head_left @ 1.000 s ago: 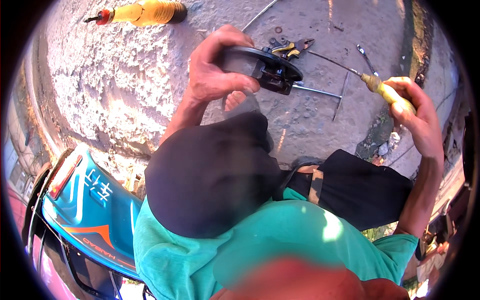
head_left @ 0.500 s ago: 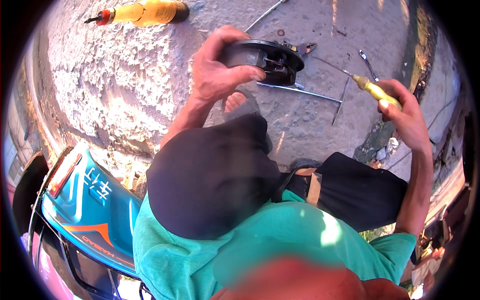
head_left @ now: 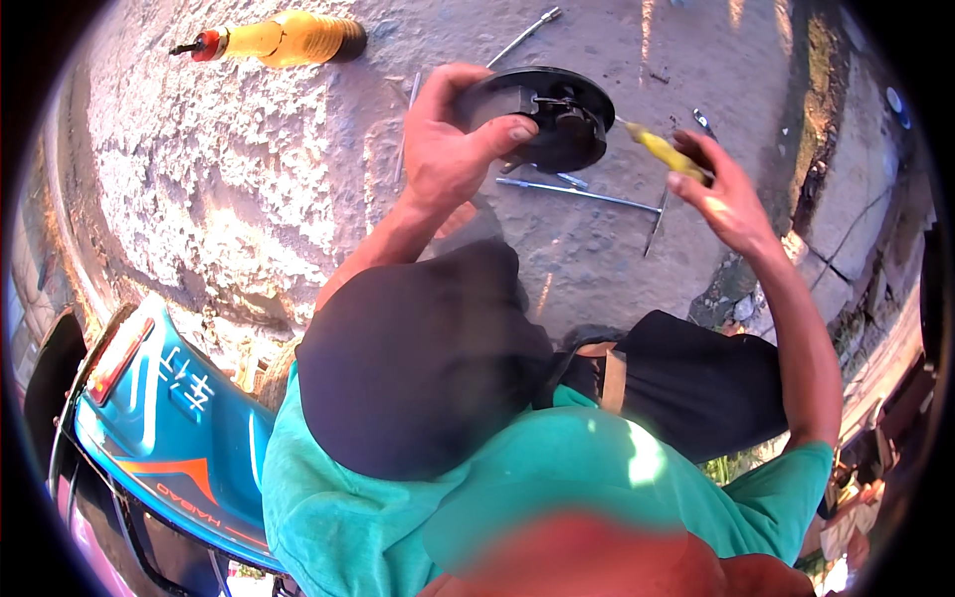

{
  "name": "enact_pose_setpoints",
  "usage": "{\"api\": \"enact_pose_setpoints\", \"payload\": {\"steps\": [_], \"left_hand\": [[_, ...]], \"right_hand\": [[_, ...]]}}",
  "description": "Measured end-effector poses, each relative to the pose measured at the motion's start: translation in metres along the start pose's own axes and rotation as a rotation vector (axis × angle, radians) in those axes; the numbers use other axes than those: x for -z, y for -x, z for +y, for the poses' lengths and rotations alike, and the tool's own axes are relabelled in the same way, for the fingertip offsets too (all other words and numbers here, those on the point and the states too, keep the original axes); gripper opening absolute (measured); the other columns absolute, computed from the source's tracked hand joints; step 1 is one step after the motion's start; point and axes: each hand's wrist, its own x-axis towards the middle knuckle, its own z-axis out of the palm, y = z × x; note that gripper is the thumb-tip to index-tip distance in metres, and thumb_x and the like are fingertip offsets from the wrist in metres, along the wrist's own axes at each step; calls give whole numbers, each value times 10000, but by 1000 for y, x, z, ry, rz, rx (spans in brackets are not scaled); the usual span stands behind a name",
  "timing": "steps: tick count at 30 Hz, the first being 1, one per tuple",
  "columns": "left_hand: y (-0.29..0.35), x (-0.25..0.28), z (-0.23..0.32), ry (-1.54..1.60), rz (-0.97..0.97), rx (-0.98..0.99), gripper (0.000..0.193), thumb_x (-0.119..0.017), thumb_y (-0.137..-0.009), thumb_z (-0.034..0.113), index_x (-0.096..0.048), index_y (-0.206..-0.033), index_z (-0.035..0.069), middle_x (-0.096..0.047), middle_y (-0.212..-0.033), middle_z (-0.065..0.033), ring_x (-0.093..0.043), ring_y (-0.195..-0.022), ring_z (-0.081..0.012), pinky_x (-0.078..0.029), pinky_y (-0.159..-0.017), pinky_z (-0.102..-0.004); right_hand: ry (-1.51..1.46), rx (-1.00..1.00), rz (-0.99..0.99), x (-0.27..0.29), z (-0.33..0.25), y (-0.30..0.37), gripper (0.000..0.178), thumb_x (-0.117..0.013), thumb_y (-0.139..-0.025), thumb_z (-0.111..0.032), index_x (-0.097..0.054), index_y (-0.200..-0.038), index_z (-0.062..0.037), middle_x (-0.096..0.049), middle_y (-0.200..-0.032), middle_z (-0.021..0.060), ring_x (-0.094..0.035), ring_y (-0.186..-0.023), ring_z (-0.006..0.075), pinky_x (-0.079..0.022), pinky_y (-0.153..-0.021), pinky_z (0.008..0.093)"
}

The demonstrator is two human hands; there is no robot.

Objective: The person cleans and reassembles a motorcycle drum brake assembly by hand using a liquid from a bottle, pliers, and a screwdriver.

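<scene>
My left hand (head_left: 448, 149) is closed around the edge of a round black metal part (head_left: 589, 144), which looks like a brake plate. Its thumb presses on the near side, and small metal fittings show on the tilted face. In my right hand (head_left: 731, 204) is a screwdriver (head_left: 659, 151) with a yellow handle, slightly blurred. The shaft points left at the plate's right rim; I cannot tell whether the tip touches it. Beneath the plate, a T-handle wrench (head_left: 587, 195) lies on the rough concrete.
A bottle of amber liquid (head_left: 293, 40) lies at the far left. Beyond the plate is a metal rod tool (head_left: 524, 37); a small wrench (head_left: 704, 121) lies past my right hand. A blue vehicle body panel (head_left: 179, 428) stands at my left, close to my side.
My right hand has brought the screwdriver left, up to the plate. The plate has turned to show more of its face. Pliers seen behind it earlier are now hidden.
</scene>
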Motion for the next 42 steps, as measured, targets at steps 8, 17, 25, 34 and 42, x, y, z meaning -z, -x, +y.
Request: {"api": "enact_pose_setpoints", "payload": {"steps": [8, 17, 25, 34, 42], "left_hand": [[-3, -18, -27, 321, 41, 146, 451, -861, -883, 227, -591, -1180, 19, -689, -1104, -78, -648, -1045, -150, -548, -933, -332], [-7, 19, -44, -877, -167, 39, 500, -797, -914, 292, -631, -1312, 39, -686, -1277, -107, -647, -1166, -198, -520, -966, -357], [7, 7, -111, -1456, -470, -345, 601, -842, -714, 170, -623, -1270, 99, -554, -1361, -124, -549, -1239, -350, -468, -977, -457], [-17, 13, -96, -662, -281, 386, 305, -702, -827, 105, -635, -1107, 5, -650, -1143, -170, -660, -982, -276, -543, -835, -402], [10, -14, -37, -377, -477, 454, 242, -755, -928, 243, -674, -985, 22, -691, -1104, -79, -632, -1016, -185, -488, -957, -376]], "right_hand": [[-616, 278, -157, -75, -46, -39, 675, -747, -934, -388, -534, -1439, 6, -649, -1350, 113, -613, -1246, 219, -464, -1115, 394], [-925, 219, 88, -25, -7, -45, 505, -735, -937, -204, -581, -1372, 2, -678, -1273, 88, -646, -1143, 181, -520, -1026, 356], [-708, 321, 459, -16, -6, -3, 454, -780, -881, -23, -628, -1309, -11, -717, -1147, 41, -672, -1030, 133, -561, -910, 301], [-453, 459, 695, -8, -2, 32, 511, -819, -834, -37, -645, -1315, -31, -755, -1122, 57, -701, -1020, 123, -547, -917, 279], [-344, 416, 859, 9, -2, 27, 469, -825, -843, -75, -672, -1284, -29, -768, -1123, 70, -715, -1040, 133, -552, -940, 295]]}}
